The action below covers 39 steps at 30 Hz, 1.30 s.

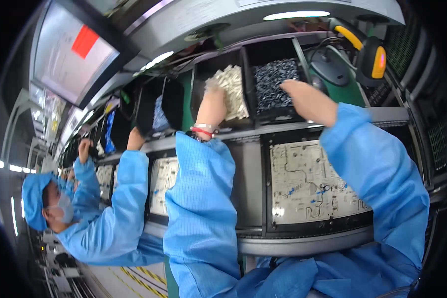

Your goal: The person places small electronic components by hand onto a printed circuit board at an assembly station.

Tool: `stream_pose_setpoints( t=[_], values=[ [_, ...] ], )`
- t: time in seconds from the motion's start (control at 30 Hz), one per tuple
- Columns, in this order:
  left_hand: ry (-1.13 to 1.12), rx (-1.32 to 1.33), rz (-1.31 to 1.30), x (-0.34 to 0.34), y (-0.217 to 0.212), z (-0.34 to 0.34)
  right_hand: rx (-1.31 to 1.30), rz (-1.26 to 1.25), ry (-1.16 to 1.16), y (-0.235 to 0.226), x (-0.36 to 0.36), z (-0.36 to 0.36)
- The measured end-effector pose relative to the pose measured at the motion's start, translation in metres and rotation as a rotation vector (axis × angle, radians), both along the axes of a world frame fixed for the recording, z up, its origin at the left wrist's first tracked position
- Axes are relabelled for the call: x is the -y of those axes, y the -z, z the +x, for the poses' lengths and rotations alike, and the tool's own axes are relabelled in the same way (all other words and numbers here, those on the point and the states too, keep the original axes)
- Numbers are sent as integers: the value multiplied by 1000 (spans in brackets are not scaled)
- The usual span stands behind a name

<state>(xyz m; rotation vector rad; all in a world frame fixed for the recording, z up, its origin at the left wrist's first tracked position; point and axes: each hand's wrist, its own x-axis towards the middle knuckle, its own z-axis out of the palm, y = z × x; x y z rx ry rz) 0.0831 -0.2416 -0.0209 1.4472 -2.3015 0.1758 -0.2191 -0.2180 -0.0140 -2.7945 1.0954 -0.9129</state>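
My left hand [212, 108] reaches into a black bin of cream-coloured small parts [235, 92]. Its fingers are blurred among those parts, so their grip does not show. Over the right side of the neighbouring bin, which holds small dark parts [274, 84], my right hand [309, 102] is closed with its fingertips drawn together. Anything between them is too small or hidden to make out. Below my right forearm, a pale circuit board [298, 186] with blue and black components lies in a black frame [267, 198], partly covered by my sleeve.
A yellow and black barcode scanner [372, 59] stands on its base at the back right. A screen [74, 49] hangs at the upper left. To my left a co-worker in blue [104, 228] reaches toward other bins. Another framed circuit board [163, 184] sits beside my left sleeve.
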Motion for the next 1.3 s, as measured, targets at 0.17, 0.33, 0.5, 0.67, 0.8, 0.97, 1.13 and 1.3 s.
stream_pose_setpoints(
  t=[0.17, 0.33, 0.5, 0.67, 0.8, 0.97, 1.13, 1.3],
  values=[
    [-182, 263, -4, 3, 17, -46, -352, 365, 89, 21, 30, 18],
    [-191, 104, -76, -5, 4, -44, -272, -54, 134, 8, 30, 27],
    [-138, -119, -80, -5, 9, -32, -173, -200, 76, 6, 30, 26],
    [-154, -146, -167, -7, 10, -32, -52, -47, 57, -6, 19, 9],
    [-140, -440, -308, -29, -15, -35, 141, -12, -69, -21, -4, -5],
    [14, -1206, 245, -113, -48, -81, 249, 567, -187, -28, -88, -33],
    [95, -1314, 412, -181, -15, -111, 147, 710, -329, -1, -142, -40],
    [69, -1507, 600, -201, 10, -118, 148, 763, -316, 23, -174, -23]
  ],
)
